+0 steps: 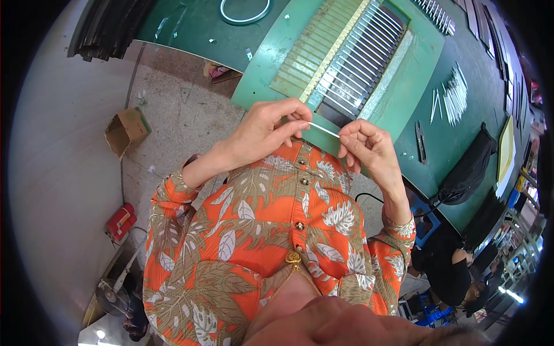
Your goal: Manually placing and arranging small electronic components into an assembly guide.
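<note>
Between my hands stretches a thin white rod (pixel 324 130), one end pinched in each. My left hand (pixel 276 124) has its fingers closed round the rod's left end. Thumb and fingers of my right hand (pixel 366 143) press together on its right end. Just beyond my hands lies a green board (pixel 262 78) bearing a slotted frame (pixel 374 63), in which several similar white rods rest side by side in parallel rows. Left of those rows, a yellowish slotted strip (pixel 314 43) runs along the board.
Right of the board, a pile of white rods (pixel 455 98), a pair of small snips (pixel 420 142) and a black bag (pixel 470 167) lie on the green table (pixel 398 155). A ring-shaped roll (pixel 245 21) is at the back left. An open cardboard box (pixel 126 132) stands on the floor.
</note>
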`<action>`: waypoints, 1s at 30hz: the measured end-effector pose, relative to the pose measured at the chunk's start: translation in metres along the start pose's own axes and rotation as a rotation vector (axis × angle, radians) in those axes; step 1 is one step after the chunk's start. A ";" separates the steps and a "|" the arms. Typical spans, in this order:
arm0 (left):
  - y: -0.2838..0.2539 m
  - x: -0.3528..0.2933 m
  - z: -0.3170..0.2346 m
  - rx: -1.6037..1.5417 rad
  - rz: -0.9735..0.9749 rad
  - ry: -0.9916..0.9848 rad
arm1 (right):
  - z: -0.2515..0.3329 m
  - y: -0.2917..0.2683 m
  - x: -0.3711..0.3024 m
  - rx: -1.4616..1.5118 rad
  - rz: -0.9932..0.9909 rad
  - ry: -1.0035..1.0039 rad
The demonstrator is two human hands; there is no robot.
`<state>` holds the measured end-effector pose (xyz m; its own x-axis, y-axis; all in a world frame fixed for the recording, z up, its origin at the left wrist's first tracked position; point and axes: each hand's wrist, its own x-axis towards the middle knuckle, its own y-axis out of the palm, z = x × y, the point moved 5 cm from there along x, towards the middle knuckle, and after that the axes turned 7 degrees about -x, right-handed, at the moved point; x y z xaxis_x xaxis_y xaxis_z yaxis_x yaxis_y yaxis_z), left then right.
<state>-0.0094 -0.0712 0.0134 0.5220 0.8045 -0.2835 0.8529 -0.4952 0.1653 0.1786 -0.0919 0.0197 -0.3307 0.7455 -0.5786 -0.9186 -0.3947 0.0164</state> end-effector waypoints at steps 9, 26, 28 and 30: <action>-0.015 0.006 -0.014 0.449 -0.276 0.368 | 0.010 -0.009 0.020 -0.231 -0.201 -0.097; -0.010 0.009 -0.008 0.719 -0.289 0.511 | 0.007 -0.010 0.025 -0.561 -0.355 -0.201; -0.007 0.011 -0.011 0.794 -0.267 0.564 | 0.006 -0.010 0.026 -0.578 -0.353 -0.207; 0.001 0.012 -0.014 0.944 -0.216 0.671 | 0.006 -0.010 0.026 -0.609 -0.353 -0.220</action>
<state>-0.0021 -0.0576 0.0235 0.5072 0.7732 0.3806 0.7275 -0.1474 -0.6701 0.1778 -0.0651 0.0094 -0.1320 0.9487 -0.2872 -0.7168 -0.2915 -0.6334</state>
